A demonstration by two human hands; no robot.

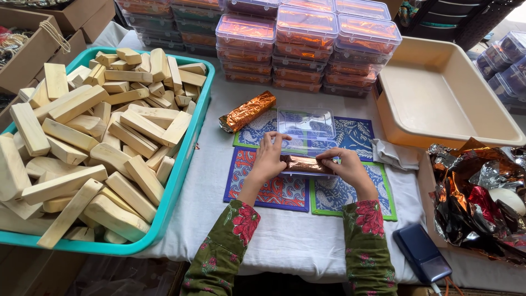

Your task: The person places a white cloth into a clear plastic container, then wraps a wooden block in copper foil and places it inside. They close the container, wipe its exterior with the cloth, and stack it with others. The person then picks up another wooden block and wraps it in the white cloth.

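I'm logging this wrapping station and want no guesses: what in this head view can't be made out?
- Foil-wrapped bar: both ends hidden under the left hand and right hand.
- Stacked clear lidded boxes: contents only an orange blur; top row cut by the frame edge.
- Teal tray of pale wooden blocks: lower layers buried, left side cut off.
- Crumpled foil pile: cut off at right.

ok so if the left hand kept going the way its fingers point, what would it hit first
Probably the clear box: the left hand points up the table and slightly right, and its fingertips sit at the box's near-left corner. Depth is unclear.
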